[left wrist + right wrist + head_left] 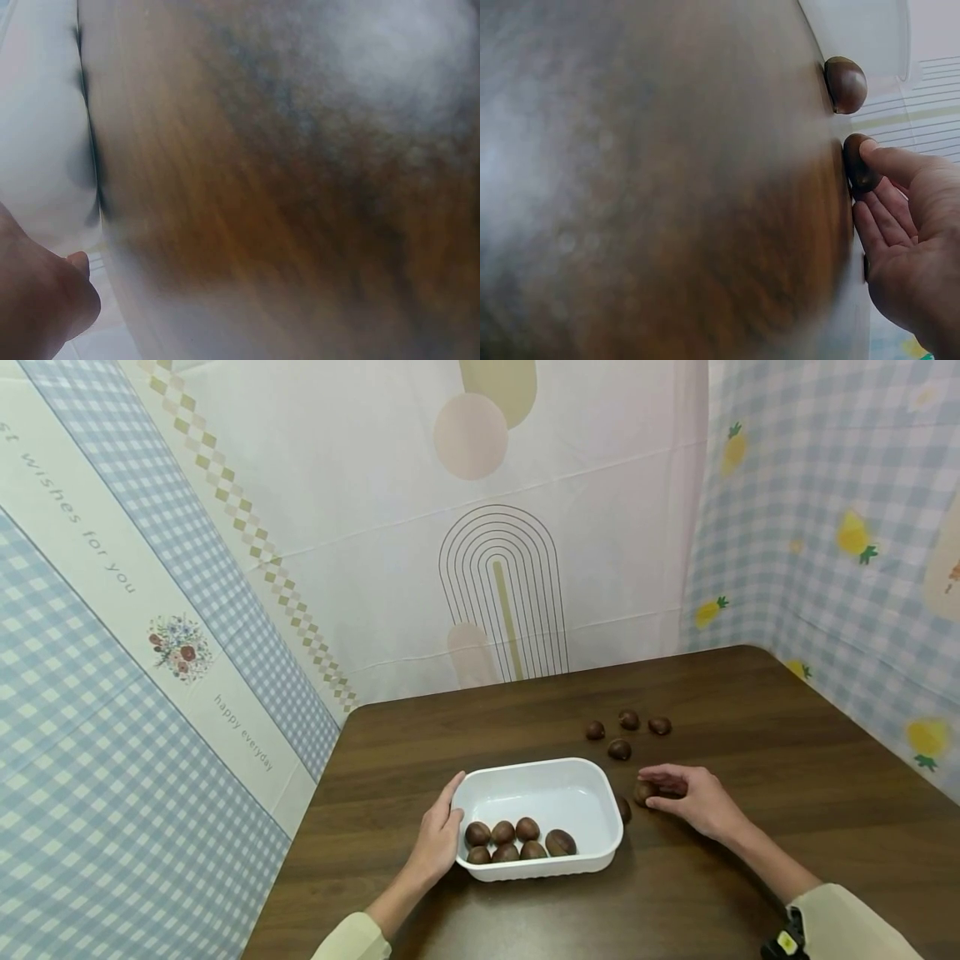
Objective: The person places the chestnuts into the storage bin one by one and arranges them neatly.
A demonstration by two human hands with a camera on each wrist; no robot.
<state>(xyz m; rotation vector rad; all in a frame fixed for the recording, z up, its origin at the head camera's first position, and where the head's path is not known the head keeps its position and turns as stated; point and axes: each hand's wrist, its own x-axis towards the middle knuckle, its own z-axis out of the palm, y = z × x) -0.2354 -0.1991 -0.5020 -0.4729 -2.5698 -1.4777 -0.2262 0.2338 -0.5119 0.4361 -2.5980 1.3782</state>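
Fingers point(883, 213) pinching brown nut point(859, 168), second nut point(847, 86) nearby, blurred tabletop point(742, 247)

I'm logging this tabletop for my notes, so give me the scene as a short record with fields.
Dish: white, rounded corners
Dish contents: seven visible chestnuts, along the near side
Left grip: holds the dish's left end
Right grip: pinches a chestnut, right of the dish
Loose nearby: one chestnut beside the dish's right end
Loose farther back: four chestnuts on the brown table

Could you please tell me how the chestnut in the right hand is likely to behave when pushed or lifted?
The chestnut would probably roll or wobble if pushed, given its rounded sides. Its glossy surface may feel slightly slippery to the right hand, though it looks stiff.
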